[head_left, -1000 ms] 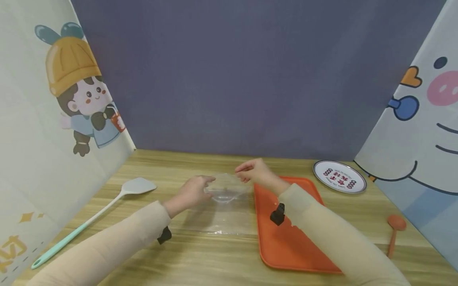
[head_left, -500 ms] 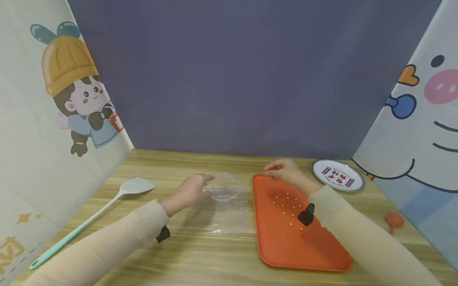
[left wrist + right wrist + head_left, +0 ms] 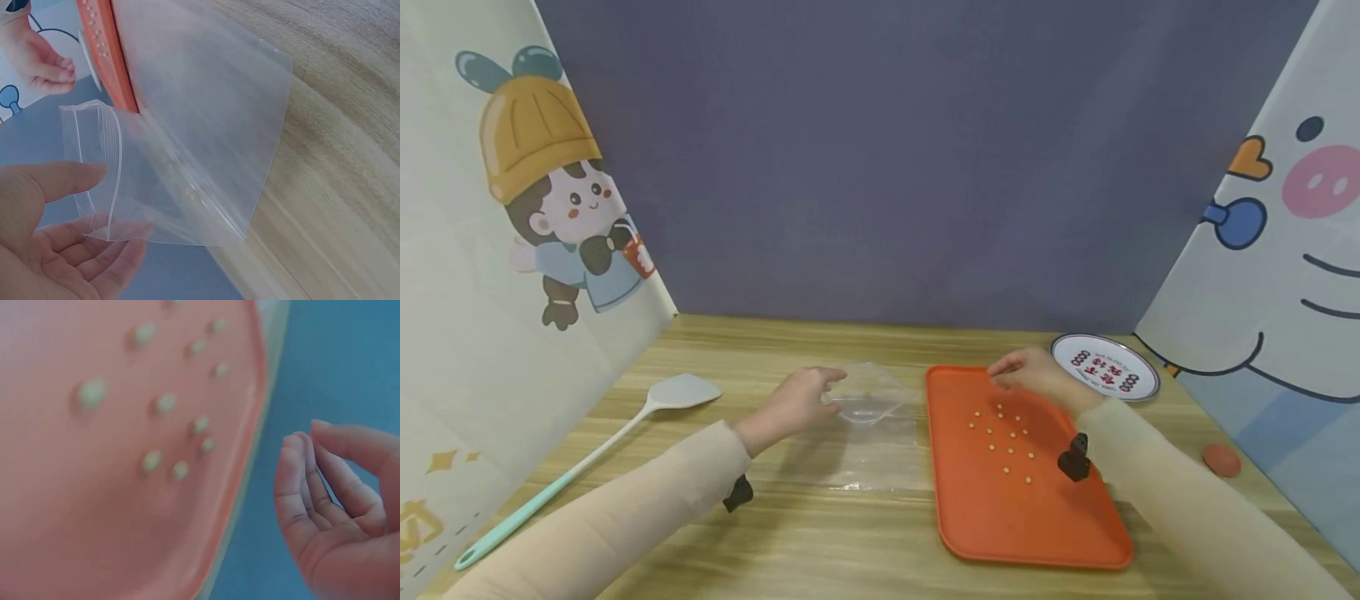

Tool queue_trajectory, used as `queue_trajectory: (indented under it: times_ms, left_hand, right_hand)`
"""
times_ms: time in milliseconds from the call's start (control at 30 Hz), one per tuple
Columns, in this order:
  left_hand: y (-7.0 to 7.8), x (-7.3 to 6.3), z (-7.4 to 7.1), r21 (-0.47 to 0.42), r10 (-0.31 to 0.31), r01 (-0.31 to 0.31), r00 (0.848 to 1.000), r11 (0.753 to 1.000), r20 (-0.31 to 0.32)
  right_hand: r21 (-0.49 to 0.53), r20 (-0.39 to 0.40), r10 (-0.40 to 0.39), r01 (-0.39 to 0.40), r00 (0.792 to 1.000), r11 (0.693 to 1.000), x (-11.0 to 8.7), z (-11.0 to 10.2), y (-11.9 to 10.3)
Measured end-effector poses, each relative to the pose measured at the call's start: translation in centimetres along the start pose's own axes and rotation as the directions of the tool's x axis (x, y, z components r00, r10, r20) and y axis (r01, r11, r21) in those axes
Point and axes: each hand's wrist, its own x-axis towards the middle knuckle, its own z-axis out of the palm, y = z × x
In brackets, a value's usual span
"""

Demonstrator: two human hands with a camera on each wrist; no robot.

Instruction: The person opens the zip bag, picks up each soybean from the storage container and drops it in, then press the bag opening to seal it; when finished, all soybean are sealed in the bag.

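A clear zip bag (image 3: 194, 119) lies on the table in the middle, its mouth raised. My left hand (image 3: 797, 402) holds it there, the thumb on one side of the zip strip and the fingers against the other. To its right is an orange tray (image 3: 1030, 525) with several small pale yellow bean-like pieces (image 3: 165, 404) scattered on it. Over the tray's far right part hovers my right hand (image 3: 1033, 375), its fingers bent loosely. The right wrist view shows its thumb close to the fingertips and nothing visible between them.
A turner (image 3: 681, 392) with a pale green handle lies at the left. At the back right is a white plate (image 3: 1105, 367) with red lettering. A reddish spoon (image 3: 1222, 459) rests at the right, partly behind the sleeve. Printed cloth walls surround the table.
My right hand has moved from beside the bag's mouth rightward over the tray, uncovering the small pale pieces. The left hand stays at the bag. The head view has shifted slightly.
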Motion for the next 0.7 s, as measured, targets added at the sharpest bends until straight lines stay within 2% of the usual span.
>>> queue_trajectory:
  times_ms: [167, 367, 700]
  left_hand:
    - [-0.1, -0.1, 0.0, 0.002, -0.003, 0.003, 1.0, 1.0, 0.002]
    - [-0.1, -0.1, 0.0, -0.01, -0.005, 0.005, 1.0, 1.0, 0.006]
    - [0.1, -0.1, -0.1, -0.024, -0.009, 0.009, 1.0, 1.0, 0.015]
  right_hand:
    - [-0.039, 0.043, -0.011, 0.012, 0.999, 0.999, 0.2, -0.2, 1.7]
    - [-0.028, 0.112, -0.016, 0.02, 0.994, 0.999, 0.4, -0.1, 3.5]
    - [-0.02, 0.17, -0.011, 0.014, 0.985, 1.0, 0.5, 0.4, 4.0]
